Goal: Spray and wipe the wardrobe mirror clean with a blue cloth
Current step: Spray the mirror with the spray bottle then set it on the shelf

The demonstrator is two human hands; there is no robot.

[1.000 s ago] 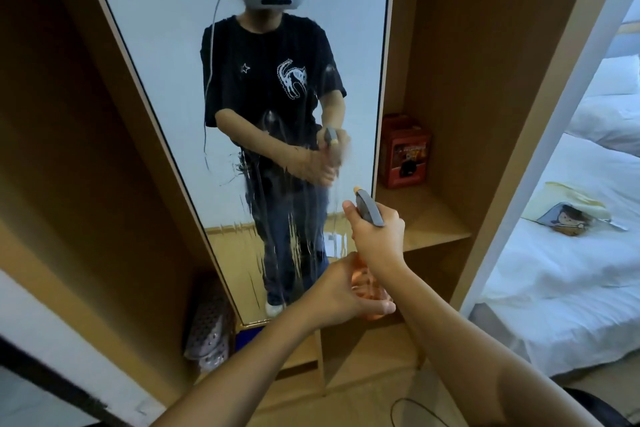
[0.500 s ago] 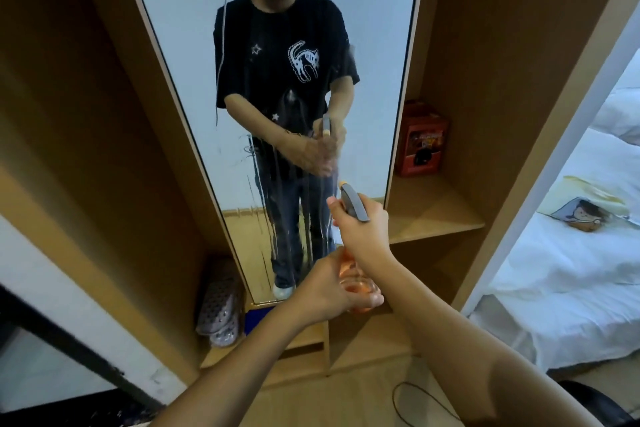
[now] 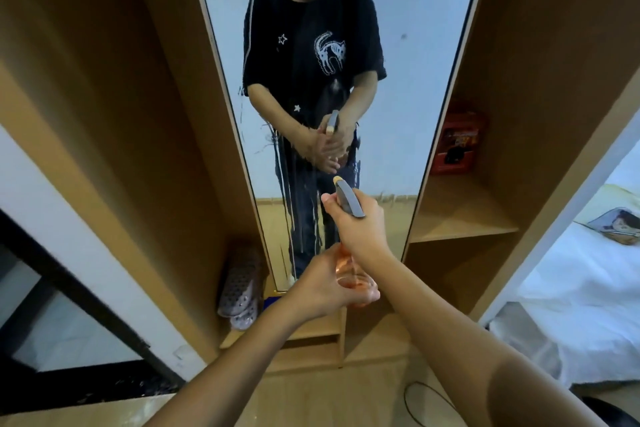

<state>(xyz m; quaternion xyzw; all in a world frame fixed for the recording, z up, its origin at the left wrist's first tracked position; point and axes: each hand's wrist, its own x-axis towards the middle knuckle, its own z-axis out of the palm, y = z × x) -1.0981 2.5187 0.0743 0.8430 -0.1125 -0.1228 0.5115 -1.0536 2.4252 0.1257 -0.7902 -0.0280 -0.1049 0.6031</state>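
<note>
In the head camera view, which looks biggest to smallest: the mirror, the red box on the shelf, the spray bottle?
1. Mirror, by far.
2 and 3. Red box and spray bottle look similar; the bottle is nearer and partly hidden by hands, so unranked.

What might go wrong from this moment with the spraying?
1. Liquid already runs down the mirror in streaks; without a cloth in either hand, it may reach the shelf below.
2. The spray bottle is held by the right hand at the trigger and left hand at the base; wet fingers could slip.
</note>
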